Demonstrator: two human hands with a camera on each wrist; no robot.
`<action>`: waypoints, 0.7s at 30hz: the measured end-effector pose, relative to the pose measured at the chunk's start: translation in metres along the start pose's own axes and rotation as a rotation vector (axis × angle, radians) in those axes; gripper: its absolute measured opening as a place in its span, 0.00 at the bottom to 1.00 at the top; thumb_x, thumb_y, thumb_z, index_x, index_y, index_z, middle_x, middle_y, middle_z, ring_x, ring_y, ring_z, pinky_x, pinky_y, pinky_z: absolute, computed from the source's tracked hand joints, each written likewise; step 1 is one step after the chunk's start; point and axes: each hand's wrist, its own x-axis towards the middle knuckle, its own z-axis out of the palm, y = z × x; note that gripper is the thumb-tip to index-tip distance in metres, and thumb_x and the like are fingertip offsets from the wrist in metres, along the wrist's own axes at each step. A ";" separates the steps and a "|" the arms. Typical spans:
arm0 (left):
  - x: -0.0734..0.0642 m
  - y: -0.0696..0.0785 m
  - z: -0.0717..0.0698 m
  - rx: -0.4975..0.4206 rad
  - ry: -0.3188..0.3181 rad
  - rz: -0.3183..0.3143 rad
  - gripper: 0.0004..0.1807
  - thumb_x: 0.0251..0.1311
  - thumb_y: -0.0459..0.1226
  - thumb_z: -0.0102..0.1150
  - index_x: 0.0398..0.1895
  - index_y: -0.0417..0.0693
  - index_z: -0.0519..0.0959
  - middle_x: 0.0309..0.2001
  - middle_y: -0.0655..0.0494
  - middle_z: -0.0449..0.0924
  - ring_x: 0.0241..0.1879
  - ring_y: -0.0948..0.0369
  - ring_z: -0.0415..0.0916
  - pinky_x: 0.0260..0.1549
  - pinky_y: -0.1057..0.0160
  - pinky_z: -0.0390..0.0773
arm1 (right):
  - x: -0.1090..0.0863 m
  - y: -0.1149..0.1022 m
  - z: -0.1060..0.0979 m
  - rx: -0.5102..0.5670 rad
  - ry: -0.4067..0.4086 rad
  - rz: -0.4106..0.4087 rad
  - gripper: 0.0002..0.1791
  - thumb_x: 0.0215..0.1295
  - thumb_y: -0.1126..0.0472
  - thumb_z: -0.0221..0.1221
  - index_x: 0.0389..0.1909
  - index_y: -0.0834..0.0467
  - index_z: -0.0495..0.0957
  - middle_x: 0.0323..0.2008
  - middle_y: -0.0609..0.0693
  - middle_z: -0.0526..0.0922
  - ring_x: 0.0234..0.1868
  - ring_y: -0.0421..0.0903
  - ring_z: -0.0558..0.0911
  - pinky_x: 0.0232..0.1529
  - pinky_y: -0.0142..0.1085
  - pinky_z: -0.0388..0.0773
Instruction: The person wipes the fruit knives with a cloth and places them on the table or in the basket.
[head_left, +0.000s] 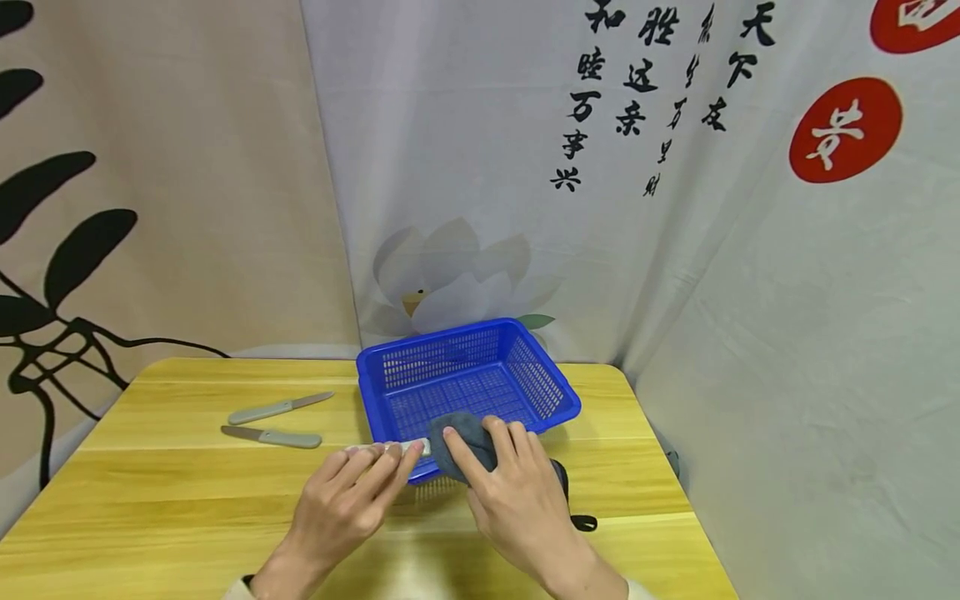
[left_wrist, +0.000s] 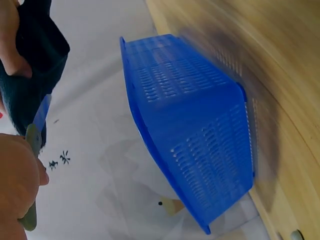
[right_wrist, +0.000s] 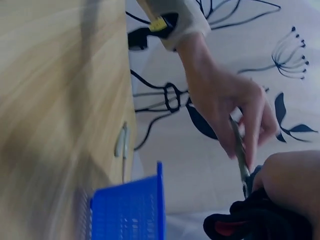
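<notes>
My left hand (head_left: 352, 492) grips a small knife by its pale handle (head_left: 416, 447), fingers on top, over the near rim of the blue basket (head_left: 566, 408). A dark grey cloth (head_left: 456, 427) is bunched in my right hand (head_left: 521, 492), pinched round the knife's blade. In the left wrist view, part of the blade (left_wrist: 42, 112) shows between the handle and the cloth, while its tip is hidden. The right wrist view has the left hand (right_wrist: 232, 107) holding the knife from the other side, above table height.
Two similar knives lie on the wooden table (head_left: 187, 500), left of the basket: one farther back (head_left: 277, 408), one nearer (head_left: 273, 437). A black strap loop (head_left: 583, 522) pokes out beside the right hand. Printed curtains (head_left: 465, 125) hang behind the table and along its right side.
</notes>
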 end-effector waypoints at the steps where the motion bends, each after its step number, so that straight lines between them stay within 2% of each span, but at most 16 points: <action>1: 0.001 0.000 0.000 0.002 0.004 0.001 0.20 0.82 0.22 0.52 0.45 0.44 0.95 0.34 0.52 0.87 0.30 0.57 0.79 0.27 0.63 0.73 | 0.001 -0.003 0.000 -0.006 -0.006 -0.007 0.35 0.65 0.54 0.73 0.75 0.42 0.81 0.56 0.59 0.83 0.45 0.53 0.77 0.44 0.41 0.77; 7: 0.004 0.001 0.001 0.007 0.028 0.002 0.21 0.80 0.21 0.52 0.42 0.44 0.95 0.33 0.52 0.87 0.29 0.58 0.78 0.26 0.63 0.72 | 0.003 -0.009 0.002 0.006 -0.007 -0.023 0.32 0.69 0.53 0.70 0.74 0.44 0.82 0.55 0.58 0.82 0.43 0.52 0.76 0.43 0.40 0.78; 14: 0.005 0.001 0.002 0.005 0.053 0.002 0.20 0.80 0.21 0.54 0.43 0.44 0.95 0.33 0.52 0.87 0.29 0.58 0.78 0.25 0.64 0.71 | 0.003 -0.005 0.002 -0.003 -0.013 -0.030 0.32 0.67 0.53 0.72 0.74 0.44 0.83 0.56 0.59 0.82 0.43 0.52 0.75 0.42 0.39 0.76; 21: 0.006 0.001 0.002 0.000 0.062 0.001 0.20 0.79 0.20 0.53 0.43 0.44 0.94 0.33 0.52 0.88 0.28 0.58 0.77 0.25 0.64 0.70 | 0.001 0.002 0.002 -0.010 -0.033 -0.003 0.32 0.66 0.55 0.73 0.72 0.42 0.83 0.56 0.59 0.82 0.43 0.53 0.75 0.42 0.39 0.75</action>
